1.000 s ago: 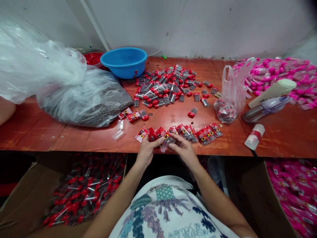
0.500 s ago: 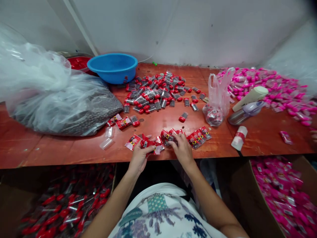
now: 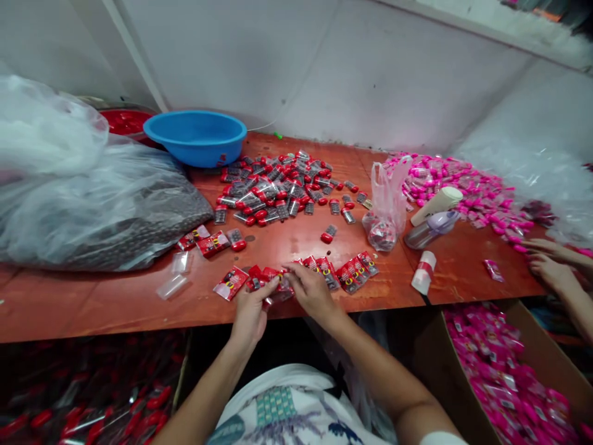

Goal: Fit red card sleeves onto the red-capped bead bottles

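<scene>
Near the table's front edge, my left hand [image 3: 250, 309] is closed on red printed packets [image 3: 260, 278]. My right hand [image 3: 311, 289] meets it from the right, fingertips pinched at the same packets. A flat red and pink packet [image 3: 230, 283] lies just left of my left hand. Beyond my right hand are more red packets [image 3: 356, 272] in an overlapping row. Farther back sits a heap of small clear containers with red caps [image 3: 273, 188]. One such container [image 3: 328, 233] lies apart, in front of the heap.
A blue basin [image 3: 197, 139] and a big plastic bag [image 3: 106, 204] stand at the left. A small bag [image 3: 384, 210], a bottle [image 3: 428, 228] and pink items [image 3: 454, 179] are at the right. Another person's hands [image 3: 551, 266] reach in there. Boxes stand below the table.
The view has turned right. My right hand has moved from the row of red packets to my left hand. Another person's hands have come into view at the right.
</scene>
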Demonstrator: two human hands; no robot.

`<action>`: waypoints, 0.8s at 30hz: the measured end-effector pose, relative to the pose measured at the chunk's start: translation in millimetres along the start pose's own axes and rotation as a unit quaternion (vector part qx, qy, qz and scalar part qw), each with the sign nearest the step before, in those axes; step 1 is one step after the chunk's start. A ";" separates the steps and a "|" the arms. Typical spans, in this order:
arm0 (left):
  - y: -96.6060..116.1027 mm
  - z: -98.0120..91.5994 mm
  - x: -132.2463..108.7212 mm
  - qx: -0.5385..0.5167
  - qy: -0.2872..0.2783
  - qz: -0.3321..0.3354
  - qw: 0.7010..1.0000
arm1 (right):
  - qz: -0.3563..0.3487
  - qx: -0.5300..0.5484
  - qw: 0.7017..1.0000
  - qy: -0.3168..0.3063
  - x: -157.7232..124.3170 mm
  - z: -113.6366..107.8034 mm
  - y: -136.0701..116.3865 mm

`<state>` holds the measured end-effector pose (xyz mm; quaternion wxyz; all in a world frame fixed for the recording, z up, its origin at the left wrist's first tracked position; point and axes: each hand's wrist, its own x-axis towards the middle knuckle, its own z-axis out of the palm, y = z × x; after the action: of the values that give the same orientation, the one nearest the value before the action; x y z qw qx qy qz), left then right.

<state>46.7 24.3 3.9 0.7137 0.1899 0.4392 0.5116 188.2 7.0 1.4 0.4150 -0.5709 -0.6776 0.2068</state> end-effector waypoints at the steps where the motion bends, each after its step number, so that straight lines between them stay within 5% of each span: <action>1: 2.3 -0.5 0.7 -0.011 0.010 0.001 1.000 | -0.011 -0.015 0.999 -0.027 8.0 -8.2 6.8; 4: 11.1 -4.7 1.9 -0.038 0.020 -0.009 0.999 | 0.024 -0.149 0.988 -0.011 36.6 -40.8 40.5; 7: 20.2 -9.9 0.4 -0.069 0.029 -0.045 0.996 | 0.090 -0.276 0.954 -0.071 61.9 -71.0 82.7; 12: 30.1 -12.7 -3.8 -0.102 0.074 -0.108 0.986 | 0.093 -0.267 0.954 -0.099 71.5 -89.2 114.5; 15: 31.1 -11.6 -3.6 -0.111 0.083 -0.116 0.984 | 0.115 -0.213 0.970 -0.032 58.0 -81.4 95.1; 18: 28.9 -8.9 -1.7 -0.106 0.074 -0.113 0.985 | 0.135 0.011 0.990 0.050 33.6 -60.9 51.3; 21: 25.6 -5.0 -0.3 -0.097 0.068 -0.107 0.987 | 0.146 0.206 0.968 -0.001 7.2 -34.2 3.4; 24: 22.8 -2.6 -0.8 -0.097 0.057 -0.095 0.989 | 0.164 0.275 0.947 0.007 -11.0 -12.1 -25.1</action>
<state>31.6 32.3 19.2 0.7477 0.0473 0.4436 0.4918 182.8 -12.3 23.7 0.5210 -0.5389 -0.4886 0.4465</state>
